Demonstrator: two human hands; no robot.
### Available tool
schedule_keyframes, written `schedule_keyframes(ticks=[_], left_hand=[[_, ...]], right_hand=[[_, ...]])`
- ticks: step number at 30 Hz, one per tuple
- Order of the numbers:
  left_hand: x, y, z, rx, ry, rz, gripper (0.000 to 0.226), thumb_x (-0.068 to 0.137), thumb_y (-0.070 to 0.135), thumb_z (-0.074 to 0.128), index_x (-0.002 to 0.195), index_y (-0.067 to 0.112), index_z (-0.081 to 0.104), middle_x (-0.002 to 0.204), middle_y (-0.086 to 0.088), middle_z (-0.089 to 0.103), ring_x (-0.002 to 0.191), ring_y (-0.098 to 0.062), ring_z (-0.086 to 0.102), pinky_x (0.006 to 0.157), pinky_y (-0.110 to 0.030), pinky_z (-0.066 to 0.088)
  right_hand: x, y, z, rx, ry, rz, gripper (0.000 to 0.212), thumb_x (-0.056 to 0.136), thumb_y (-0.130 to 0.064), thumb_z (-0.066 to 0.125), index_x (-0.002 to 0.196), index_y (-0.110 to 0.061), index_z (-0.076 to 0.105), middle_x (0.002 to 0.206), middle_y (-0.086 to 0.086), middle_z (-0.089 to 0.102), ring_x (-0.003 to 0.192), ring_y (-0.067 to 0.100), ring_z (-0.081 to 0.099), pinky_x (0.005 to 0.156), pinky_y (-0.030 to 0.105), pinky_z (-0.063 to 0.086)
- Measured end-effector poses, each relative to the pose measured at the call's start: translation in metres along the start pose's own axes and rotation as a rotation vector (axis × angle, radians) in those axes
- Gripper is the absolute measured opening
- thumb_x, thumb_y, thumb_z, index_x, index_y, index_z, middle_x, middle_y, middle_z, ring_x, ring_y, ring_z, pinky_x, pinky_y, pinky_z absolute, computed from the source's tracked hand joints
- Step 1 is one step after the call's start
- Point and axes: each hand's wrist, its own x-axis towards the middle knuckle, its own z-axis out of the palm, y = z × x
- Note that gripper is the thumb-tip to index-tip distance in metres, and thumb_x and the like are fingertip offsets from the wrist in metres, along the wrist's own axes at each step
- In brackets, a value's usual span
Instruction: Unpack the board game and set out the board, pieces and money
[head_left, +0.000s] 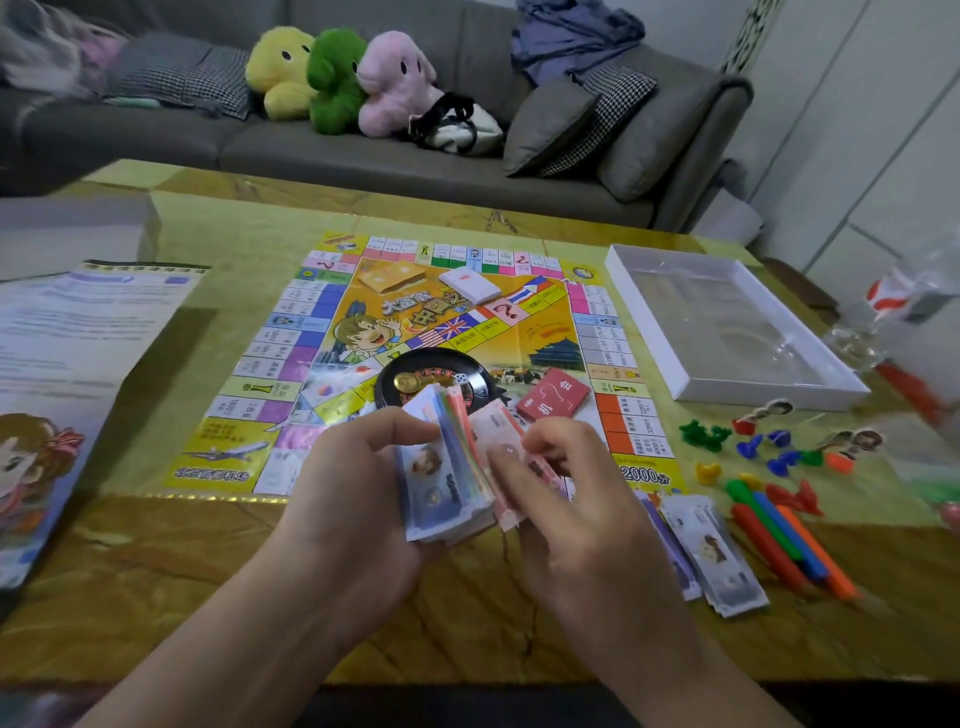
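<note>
Head view shows the money-sorting step under way. The left hand grips a thick stack of play banknotes above the near edge of the game board, which lies unfolded on the tabletop. The right hand pinches a few pinkish notes peeled off that stack. Sorted bills already lie to the right, beside coloured pawns and plastic sticks. Next, I judge, the pinched notes need laying down as their own pile, near the sorted bills.
</note>
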Motion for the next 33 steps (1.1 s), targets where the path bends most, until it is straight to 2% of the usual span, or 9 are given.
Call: schedule_keyframes(ticks=[5, 8, 11, 14, 19, 22, 27, 29, 33], left_hand=[[0.004, -0.010, 0.000, 0.060, 0.130, -0.017, 0.055, 0.082, 0.019, 0.055, 0.128, -0.007, 0.065, 0.129, -0.034, 0.065, 0.100, -0.042, 0.065, 0.104, -0.051, 0.050], [0.009, -0.012, -0.002, 0.075, 0.183, 0.006, 0.047, 0.080, 0.019, 0.057, 0.118, -0.008, 0.066, 0.100, -0.026, 0.071, 0.083, -0.037, 0.064, 0.075, -0.042, 0.058], [0.013, -0.013, 0.000, 0.124, 0.222, 0.142, 0.020, 0.090, 0.011, 0.056, 0.098, -0.006, 0.063, 0.074, -0.018, 0.064, 0.061, -0.028, 0.062, 0.055, -0.030, 0.054], [0.015, -0.020, 0.004, 0.211, 0.261, 0.201, 0.013, 0.090, 0.010, 0.059, 0.091, -0.002, 0.064, 0.074, -0.013, 0.065, 0.061, -0.025, 0.063, 0.057, -0.030, 0.055], [0.019, -0.032, 0.014, 0.289, 0.373, 0.232, 0.034, 0.087, 0.008, 0.068, 0.116, 0.024, 0.061, 0.105, -0.020, 0.071, 0.091, -0.039, 0.074, 0.080, -0.059, 0.063], [0.016, -0.031, 0.017, 0.178, 0.236, 0.251, 0.043, 0.086, 0.003, 0.068, 0.125, 0.018, 0.061, 0.106, -0.026, 0.075, 0.092, -0.045, 0.075, 0.083, -0.062, 0.061], [0.008, -0.028, 0.018, 0.136, -0.025, 0.087, 0.032, 0.076, 0.021, 0.061, 0.097, 0.007, 0.081, 0.097, -0.021, 0.073, 0.070, -0.033, 0.062, 0.055, -0.032, 0.040], [0.010, -0.030, 0.017, 0.118, -0.019, 0.049, 0.030, 0.081, 0.019, 0.060, 0.095, 0.005, 0.082, 0.104, -0.020, 0.076, 0.073, -0.034, 0.068, 0.060, -0.034, 0.043], [0.014, -0.028, 0.017, 0.072, 0.075, 0.068, 0.021, 0.095, 0.012, 0.056, 0.111, 0.002, 0.066, 0.100, -0.024, 0.078, 0.083, -0.037, 0.078, 0.068, -0.043, 0.063]], right_hand=[[0.002, -0.017, -0.005, 0.363, -0.096, 0.084, 0.049, 0.090, 0.004, 0.060, 0.137, -0.006, 0.065, 0.129, 0.000, 0.054, 0.119, 0.015, 0.059, 0.094, 0.031, 0.055], [-0.001, -0.023, -0.013, 0.615, -0.127, 0.273, 0.058, 0.082, 0.010, 0.063, 0.132, -0.019, 0.068, 0.131, -0.012, 0.060, 0.124, 0.011, 0.061, 0.100, 0.024, 0.052], [0.002, -0.027, -0.022, 0.891, -0.128, 0.591, 0.036, 0.092, -0.020, 0.063, 0.126, -0.033, 0.065, 0.117, -0.010, 0.070, 0.108, 0.007, 0.069, 0.083, 0.021, 0.056], [0.007, -0.030, -0.022, 0.782, -0.189, 0.698, 0.014, 0.099, -0.039, 0.068, 0.110, -0.033, 0.064, 0.100, -0.012, 0.071, 0.093, 0.007, 0.069, 0.077, 0.029, 0.058], [0.012, -0.031, -0.016, 0.717, -0.235, 0.773, 0.011, 0.101, -0.025, 0.068, 0.104, -0.034, 0.063, 0.092, -0.013, 0.073, 0.086, 0.006, 0.072, 0.071, 0.032, 0.063], [0.013, -0.024, -0.020, 0.784, -0.147, 0.806, 0.015, 0.101, -0.016, 0.068, 0.102, -0.030, 0.067, 0.090, -0.008, 0.076, 0.084, 0.011, 0.074, 0.070, 0.034, 0.064], [0.019, -0.022, -0.027, 1.194, -0.299, 1.029, 0.014, 0.104, -0.009, 0.063, 0.111, -0.016, 0.073, 0.094, 0.008, 0.078, 0.081, 0.030, 0.074, 0.073, 0.045, 0.062], [0.017, -0.023, -0.027, 1.080, -0.401, 0.970, 0.015, 0.104, -0.016, 0.063, 0.114, -0.022, 0.073, 0.096, 0.000, 0.078, 0.078, 0.021, 0.073, 0.075, 0.039, 0.063], [0.012, -0.018, -0.041, 0.381, -0.381, 0.540, 0.031, 0.095, -0.050, 0.067, 0.124, -0.041, 0.060, 0.106, -0.026, 0.063, 0.103, -0.005, 0.060, 0.081, 0.018, 0.057]])
